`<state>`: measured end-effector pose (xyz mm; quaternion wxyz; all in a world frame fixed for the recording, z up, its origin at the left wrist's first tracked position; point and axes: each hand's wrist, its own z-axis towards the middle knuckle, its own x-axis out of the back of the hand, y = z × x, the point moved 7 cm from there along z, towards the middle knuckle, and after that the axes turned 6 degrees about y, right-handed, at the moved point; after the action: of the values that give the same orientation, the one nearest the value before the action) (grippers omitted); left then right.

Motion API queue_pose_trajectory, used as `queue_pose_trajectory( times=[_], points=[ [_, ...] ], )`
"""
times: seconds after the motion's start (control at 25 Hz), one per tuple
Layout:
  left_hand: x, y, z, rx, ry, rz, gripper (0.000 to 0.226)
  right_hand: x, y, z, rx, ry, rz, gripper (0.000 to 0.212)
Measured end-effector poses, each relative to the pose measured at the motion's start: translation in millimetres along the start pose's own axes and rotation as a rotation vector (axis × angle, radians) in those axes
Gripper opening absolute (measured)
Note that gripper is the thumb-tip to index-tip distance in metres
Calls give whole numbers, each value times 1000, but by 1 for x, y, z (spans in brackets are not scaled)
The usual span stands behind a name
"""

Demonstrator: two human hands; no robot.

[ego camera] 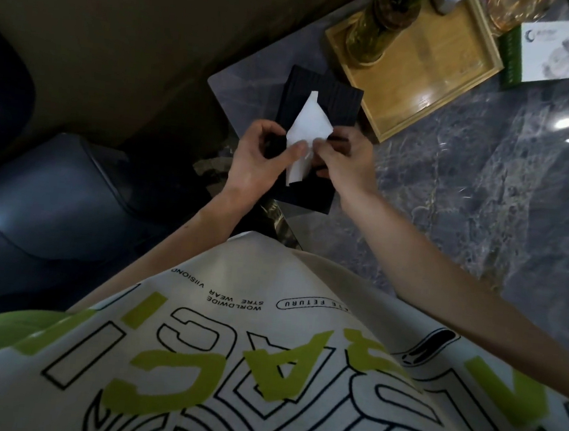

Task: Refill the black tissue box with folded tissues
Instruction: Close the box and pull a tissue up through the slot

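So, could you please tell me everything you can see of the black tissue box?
The black tissue box is a flat rectangular case with fine lengthwise ribs and a matte finish; its material is unclear. It lies flat near the corner of the grey marble table, beside a wooden tray. A white tissue sticks up from its middle. The left hand grips its near part, thumb against the tissue, while the right hand pinches the tissue from the other side.

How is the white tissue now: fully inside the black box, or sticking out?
Sticking out. The tissue stands as a white point over the box; the left hand and right hand pinch its lower part.
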<state>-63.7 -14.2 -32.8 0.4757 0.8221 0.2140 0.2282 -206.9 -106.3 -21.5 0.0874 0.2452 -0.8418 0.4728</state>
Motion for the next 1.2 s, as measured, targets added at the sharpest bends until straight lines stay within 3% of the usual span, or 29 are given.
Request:
queue_pose_trajectory(
  times=[0.08,0.16,0.32,0.6,0.72,0.88,1.2],
  points=[
    [-2,-1,2,-58,-26,131,37,1,-1,0,8,-4,-17,9],
    [1,-4,4,-51,3,99,29,-1,-6,-1,29,-39,53,2],
    [8,-17,7,75,64,-6,17,-7,-11,-3,91,-135,110,17],
    [5,-27,7,145,45,-98,38,28,-6,-2,256,188,-172,32],
    [4,-33,6,163,14,-114,36,30,9,-1,145,182,-202,41],
    [5,-35,5,167,26,-124,28,21,33,-4,-45,17,-205,45],
    [3,-34,4,181,-18,-128,15,22,40,3,-37,3,-213,37]
  ],
)
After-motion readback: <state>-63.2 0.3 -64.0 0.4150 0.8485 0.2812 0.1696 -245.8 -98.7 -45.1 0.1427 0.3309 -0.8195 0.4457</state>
